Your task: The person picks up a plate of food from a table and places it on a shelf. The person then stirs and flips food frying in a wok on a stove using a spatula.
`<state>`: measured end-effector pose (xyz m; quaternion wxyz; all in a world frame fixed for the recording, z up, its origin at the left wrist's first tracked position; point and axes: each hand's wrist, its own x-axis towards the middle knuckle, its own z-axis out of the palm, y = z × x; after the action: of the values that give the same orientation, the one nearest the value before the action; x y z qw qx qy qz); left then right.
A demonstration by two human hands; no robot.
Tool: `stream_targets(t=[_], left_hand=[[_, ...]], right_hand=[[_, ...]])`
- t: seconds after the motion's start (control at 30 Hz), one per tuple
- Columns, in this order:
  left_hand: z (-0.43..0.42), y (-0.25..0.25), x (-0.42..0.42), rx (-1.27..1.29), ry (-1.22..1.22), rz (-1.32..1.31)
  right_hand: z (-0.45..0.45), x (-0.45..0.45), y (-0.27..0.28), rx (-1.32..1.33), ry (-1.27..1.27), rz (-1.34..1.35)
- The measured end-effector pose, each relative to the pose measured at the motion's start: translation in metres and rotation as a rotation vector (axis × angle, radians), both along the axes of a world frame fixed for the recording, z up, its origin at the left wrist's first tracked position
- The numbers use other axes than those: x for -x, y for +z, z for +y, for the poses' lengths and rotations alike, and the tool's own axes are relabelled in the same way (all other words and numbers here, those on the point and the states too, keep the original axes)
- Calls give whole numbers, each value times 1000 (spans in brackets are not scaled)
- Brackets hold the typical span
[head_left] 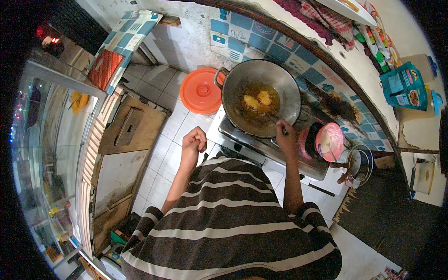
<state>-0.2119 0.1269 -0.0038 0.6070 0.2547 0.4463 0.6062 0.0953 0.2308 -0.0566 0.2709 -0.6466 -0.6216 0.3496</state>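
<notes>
So, the wok (285, 84) sits on the stove (238, 133), with two golden fried pieces (264, 97) lying in oil (254, 87) around its middle. The right hand (283, 133) is by the wok's near right rim, closed around what looks like a utensil (273, 117) slanting in toward them. That's the nearer hand, with the pieces ahead and left of it; can't really tell their long axis. The left hand (193, 140) hangs off the wok's near left side, apart from it, loosely curled, nothing visible in it. Orange lid (196, 93) left of the wok, pink bowl (331, 128) right.
</notes>
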Motion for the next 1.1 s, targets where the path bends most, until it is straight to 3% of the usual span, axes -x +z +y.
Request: stream_targets(t=[0.27,0.4,0.53,0.67,0.87,1.1], left_hand=[[1,1,-1,-8,-13,-23],[1,3,-1,-6,-13,-21],[3,3,-2,-6,-17,-15],[2,3,-1,-9,-17,-2],[2,6,-2,3,-11,10],[3,4,-2,0,-5,9]], right_hand=[[4,-5,-38,-63,-17,100],[7,-1,-55,-259,-59,99],[17,-7,-64,-137,-107,205],[22,-9,-40,35,-109,313],[21,1,-10,129,-299,572],[26,-1,13,178,-326,684]])
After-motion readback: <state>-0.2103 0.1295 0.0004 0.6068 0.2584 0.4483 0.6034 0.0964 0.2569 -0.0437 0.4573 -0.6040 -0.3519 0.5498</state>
